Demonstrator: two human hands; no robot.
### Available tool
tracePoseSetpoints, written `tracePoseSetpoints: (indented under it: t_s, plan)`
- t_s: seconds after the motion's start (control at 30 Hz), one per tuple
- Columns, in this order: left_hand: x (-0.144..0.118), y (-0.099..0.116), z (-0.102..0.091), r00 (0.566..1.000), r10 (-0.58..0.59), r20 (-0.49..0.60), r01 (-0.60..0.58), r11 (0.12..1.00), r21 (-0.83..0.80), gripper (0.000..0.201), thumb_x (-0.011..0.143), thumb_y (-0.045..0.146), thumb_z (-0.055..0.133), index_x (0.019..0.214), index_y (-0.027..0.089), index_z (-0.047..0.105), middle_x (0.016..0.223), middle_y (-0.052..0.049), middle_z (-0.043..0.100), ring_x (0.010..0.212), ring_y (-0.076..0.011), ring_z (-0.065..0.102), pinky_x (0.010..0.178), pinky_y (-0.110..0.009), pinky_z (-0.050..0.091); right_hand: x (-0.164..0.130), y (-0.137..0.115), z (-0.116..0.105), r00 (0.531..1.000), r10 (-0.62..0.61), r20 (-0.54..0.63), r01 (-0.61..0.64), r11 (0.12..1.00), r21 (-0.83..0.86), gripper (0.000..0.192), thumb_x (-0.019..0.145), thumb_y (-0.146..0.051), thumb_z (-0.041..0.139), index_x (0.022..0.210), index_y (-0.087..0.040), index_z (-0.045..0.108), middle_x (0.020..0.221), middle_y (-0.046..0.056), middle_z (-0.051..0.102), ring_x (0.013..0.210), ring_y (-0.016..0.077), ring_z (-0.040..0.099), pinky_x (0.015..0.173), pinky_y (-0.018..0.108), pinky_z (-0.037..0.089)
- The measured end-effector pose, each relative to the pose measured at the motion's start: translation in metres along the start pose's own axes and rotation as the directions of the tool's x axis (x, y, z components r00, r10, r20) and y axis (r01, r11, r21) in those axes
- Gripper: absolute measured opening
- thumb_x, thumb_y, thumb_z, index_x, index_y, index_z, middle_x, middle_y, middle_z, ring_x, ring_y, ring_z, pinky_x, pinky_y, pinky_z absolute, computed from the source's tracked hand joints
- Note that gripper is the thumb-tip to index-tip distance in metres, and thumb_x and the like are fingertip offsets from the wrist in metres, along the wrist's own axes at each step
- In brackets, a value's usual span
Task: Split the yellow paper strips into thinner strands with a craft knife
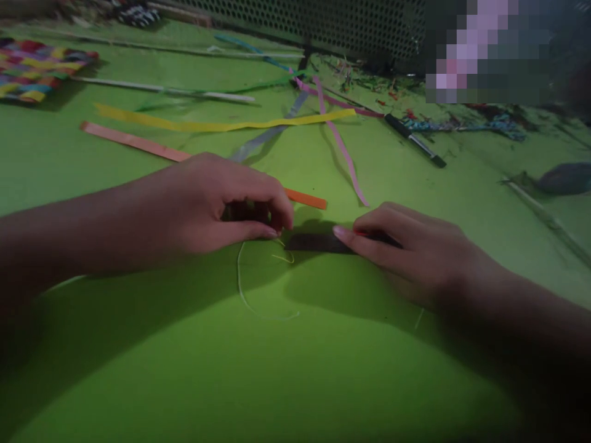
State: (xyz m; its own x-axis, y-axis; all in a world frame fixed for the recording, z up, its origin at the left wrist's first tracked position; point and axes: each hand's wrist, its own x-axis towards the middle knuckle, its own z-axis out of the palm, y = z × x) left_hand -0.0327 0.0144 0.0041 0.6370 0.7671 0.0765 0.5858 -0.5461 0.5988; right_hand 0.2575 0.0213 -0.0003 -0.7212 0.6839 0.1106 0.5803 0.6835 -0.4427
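We see the left hand (217, 206) curled low over the green surface (295, 369), its fingers (272, 231) pinched together just above a thin pale thread (244, 295) that loops below it. The right hand (406, 246) lies flat beside it, fingers pressed on a dark strip (314, 243) between the two hands (a speck of red shows under them). An orange strip (305, 198) lies just behind. Farther back lie a yellow strip (221, 125), a pink strip (341, 147) and a black marker (415, 140).
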Motion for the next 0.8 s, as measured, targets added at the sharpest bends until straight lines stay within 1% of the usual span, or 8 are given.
tracePoseSetpoints:
  t_s: [0.1, 0.2, 0.27, 0.37, 0.47, 0.63, 0.73, 0.8]
  plan:
    - [-0.001, 0.001, 0.001, 1.0, 0.01, -0.025, -0.008, 0.998, 0.059, 0.013, 0.089, 0.029, 0.064, 0.099, 0.023, 0.07, 0.093, 0.003, 0.074, 0.079, -0.0139, 0.064, 0.066, -0.021, 0.043, -0.004, -0.004, 0.001, 0.999, 0.031, -0.013, -0.031, 0.999, 0.02, 0.028, 0.1, -0.046, 0.046, 0.095, -0.025, 0.063, 0.079, 0.0, 0.064, 0.066, 0.013, 0.057, 0.056, 0.025, 0.041]
    - [-0.001, 0.002, 0.001, 1.0, -0.02, -0.003, 0.02, 0.991, 0.129, 0.011, 0.089, 0.027, 0.063, 0.097, 0.022, 0.069, 0.091, 0.004, 0.073, 0.077, -0.0118, 0.063, 0.063, -0.02, 0.039, -0.006, -0.007, 0.002, 0.998, 0.061, -0.016, -0.061, 0.998, 0.029, 0.029, 0.1, -0.046, 0.046, 0.094, -0.023, 0.062, 0.078, 0.001, 0.063, 0.065, 0.0125, 0.055, 0.056, 0.025, 0.04]
    - [-0.001, 0.001, 0.001, 1.0, -0.012, 0.004, 0.011, 0.986, 0.164, 0.012, 0.091, 0.028, 0.061, 0.097, 0.022, 0.07, 0.09, 0.005, 0.072, 0.074, -0.0108, 0.062, 0.062, -0.019, 0.037, -0.006, -0.01, 0.001, 0.998, 0.063, -0.011, -0.062, 0.997, 0.042, 0.031, 0.101, -0.047, 0.045, 0.092, -0.023, 0.062, 0.077, 0.002, 0.062, 0.064, 0.012, 0.054, 0.057, 0.024, 0.041]
    - [-0.003, -0.005, 0.003, 0.997, 0.065, -0.052, -0.055, 0.982, 0.18, 0.019, 0.092, 0.039, 0.057, 0.099, 0.027, 0.07, 0.09, 0.007, 0.068, 0.074, -0.0108, 0.062, 0.064, -0.02, 0.038, -0.005, -0.016, -0.004, 0.996, 0.077, 0.044, -0.079, 0.995, 0.055, 0.033, 0.101, -0.047, 0.043, 0.094, -0.021, 0.063, 0.078, 0.002, 0.062, 0.065, 0.0117, 0.054, 0.06, 0.024, 0.042]
    - [-0.004, -0.01, 0.007, 0.991, 0.094, -0.091, -0.073, 0.973, 0.217, 0.025, 0.093, 0.046, 0.054, 0.102, 0.03, 0.07, 0.09, 0.008, 0.065, 0.074, -0.0102, 0.062, 0.066, -0.022, 0.04, -0.003, -0.021, -0.01, 0.986, 0.117, 0.118, -0.124, 0.991, 0.047, 0.037, 0.102, -0.047, 0.04, 0.095, -0.02, 0.064, 0.08, 0.001, 0.062, 0.068, 0.0117, 0.055, 0.061, 0.023, 0.042]
    - [-0.005, -0.013, 0.013, 0.983, 0.12, -0.142, -0.08, 0.963, 0.257, 0.026, 0.093, 0.047, 0.055, 0.103, 0.028, 0.07, 0.087, 0.008, 0.064, 0.072, -0.0087, 0.062, 0.064, -0.021, 0.04, -0.002, -0.024, -0.012, 0.978, 0.168, 0.126, -0.175, 0.983, 0.047, 0.038, 0.102, -0.047, 0.041, 0.094, -0.019, 0.064, 0.077, 0.001, 0.06, 0.064, 0.0105, 0.053, 0.058, 0.023, 0.039]
    - [-0.005, -0.013, 0.012, 0.984, 0.111, -0.139, -0.074, 0.965, 0.251, 0.027, 0.093, 0.047, 0.053, 0.102, 0.028, 0.071, 0.087, 0.008, 0.064, 0.072, -0.0091, 0.064, 0.064, -0.021, 0.043, -0.002, -0.023, -0.011, 0.979, 0.165, 0.123, -0.171, 0.984, 0.043, 0.038, 0.102, -0.048, 0.041, 0.096, -0.019, 0.064, 0.079, 0.001, 0.061, 0.063, 0.0102, 0.053, 0.056, 0.023, 0.038]
    - [-0.004, -0.012, 0.01, 0.989, 0.094, -0.111, -0.064, 0.967, 0.248, 0.027, 0.093, 0.047, 0.052, 0.103, 0.029, 0.07, 0.088, 0.008, 0.064, 0.073, -0.0101, 0.065, 0.066, -0.022, 0.046, -0.002, -0.023, -0.011, 0.978, 0.169, 0.125, -0.175, 0.984, 0.037, 0.038, 0.101, -0.048, 0.041, 0.096, -0.019, 0.064, 0.08, 0.001, 0.062, 0.063, 0.0101, 0.053, 0.055, 0.023, 0.038]
